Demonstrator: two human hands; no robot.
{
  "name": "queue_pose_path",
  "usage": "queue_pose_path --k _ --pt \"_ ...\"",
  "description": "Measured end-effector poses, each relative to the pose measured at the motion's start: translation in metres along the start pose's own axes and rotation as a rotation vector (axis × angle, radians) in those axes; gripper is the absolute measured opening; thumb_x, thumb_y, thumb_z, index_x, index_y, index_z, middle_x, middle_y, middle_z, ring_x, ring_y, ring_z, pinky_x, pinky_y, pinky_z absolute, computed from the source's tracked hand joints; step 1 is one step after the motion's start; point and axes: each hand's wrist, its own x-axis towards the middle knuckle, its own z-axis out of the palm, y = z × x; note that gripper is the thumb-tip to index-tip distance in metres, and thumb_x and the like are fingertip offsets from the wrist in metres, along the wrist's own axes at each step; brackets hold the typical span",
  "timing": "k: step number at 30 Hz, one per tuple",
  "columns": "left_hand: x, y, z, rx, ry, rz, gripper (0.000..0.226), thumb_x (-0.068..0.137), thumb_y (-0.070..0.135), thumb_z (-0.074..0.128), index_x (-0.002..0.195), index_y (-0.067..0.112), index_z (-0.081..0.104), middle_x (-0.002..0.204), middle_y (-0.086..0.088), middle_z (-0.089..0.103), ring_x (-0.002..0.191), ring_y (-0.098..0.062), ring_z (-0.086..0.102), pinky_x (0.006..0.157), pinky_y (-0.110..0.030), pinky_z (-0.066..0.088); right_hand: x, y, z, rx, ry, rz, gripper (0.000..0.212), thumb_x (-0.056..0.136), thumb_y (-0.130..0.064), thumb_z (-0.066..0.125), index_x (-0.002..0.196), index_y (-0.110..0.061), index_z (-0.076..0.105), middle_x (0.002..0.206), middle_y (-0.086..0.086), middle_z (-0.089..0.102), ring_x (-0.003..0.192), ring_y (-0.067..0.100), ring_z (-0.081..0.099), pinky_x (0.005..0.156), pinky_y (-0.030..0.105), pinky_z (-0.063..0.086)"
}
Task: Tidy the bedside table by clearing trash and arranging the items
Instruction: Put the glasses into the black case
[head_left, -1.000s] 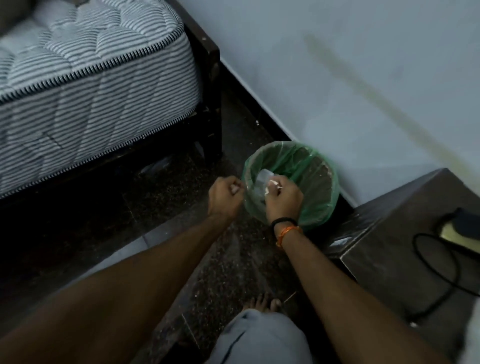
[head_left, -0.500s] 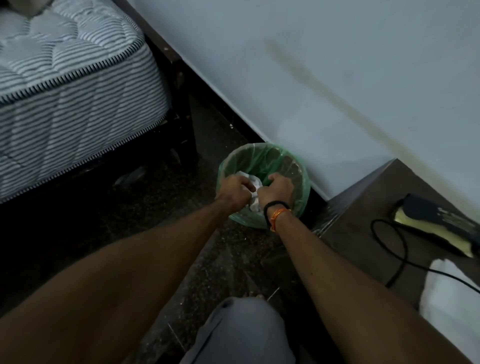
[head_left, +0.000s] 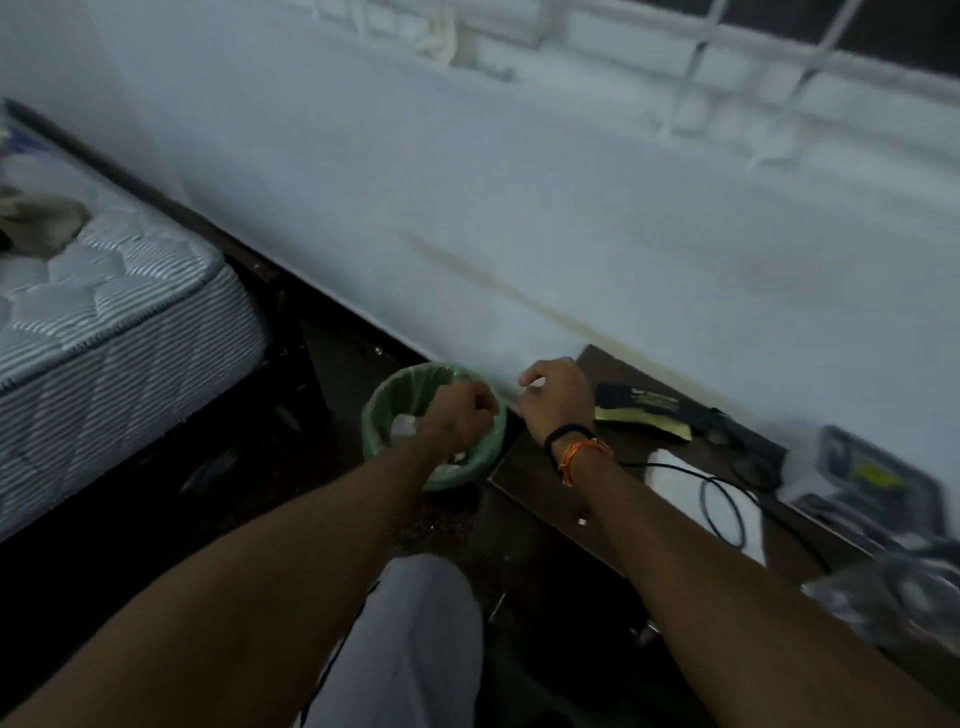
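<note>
A small bin with a green liner (head_left: 388, 388) stands on the floor between the bed and the bedside table (head_left: 540, 499). White crumpled paper (head_left: 406, 423) lies inside it. My left hand (head_left: 460, 411) hovers over the bin's opening with its fingers curled and nothing visible in them. Just right of the bin, above the table's near-left corner, my right hand (head_left: 557, 400) hangs with loosely curled fingers and holds nothing. On the table lie a black and yellow object (head_left: 644, 413), a white cloth (head_left: 691, 493) and a black cable (head_left: 724, 512).
A striped mattress (head_left: 119, 312) on a dark bed frame fills the left. The white wall (head_left: 519, 208) runs behind the bin and table. A blurred pack with a yellow label (head_left: 867, 470) and clear plastic (head_left: 893, 592) sit at the table's right end. My knee (head_left: 410, 639) is below.
Both hands held white paper together over the bin; it now lies inside. My right hand has drawn back toward the table, and my view has swung up and right.
</note>
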Motion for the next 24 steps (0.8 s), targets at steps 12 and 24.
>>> queue_pose_path --k 12,24 --pt "-0.044 0.118 0.063 0.048 -0.134 0.286 0.015 0.083 0.004 0.062 0.093 0.006 0.074 0.100 -0.010 0.073 0.097 -0.025 0.066 0.080 -0.026 0.046 -0.078 0.101 -0.147 -0.024 0.126 0.235 0.022 0.077 0.000 0.054 0.081 -0.011 0.072 0.099 0.007 0.068 0.094 0.027 0.063 0.083 0.034 0.052" --pt "0.012 0.136 0.114 0.059 0.070 0.365 0.014 0.070 0.008 0.066 0.083 0.012 0.067 0.094 -0.010 0.063 0.087 -0.028 0.058 0.072 -0.035 0.047 -0.065 0.181 -0.129 0.014 0.312 0.370 0.027 0.084 0.000 0.052 0.096 -0.012 0.073 0.105 0.007 0.068 0.099 0.026 0.063 0.083 0.035 0.050"
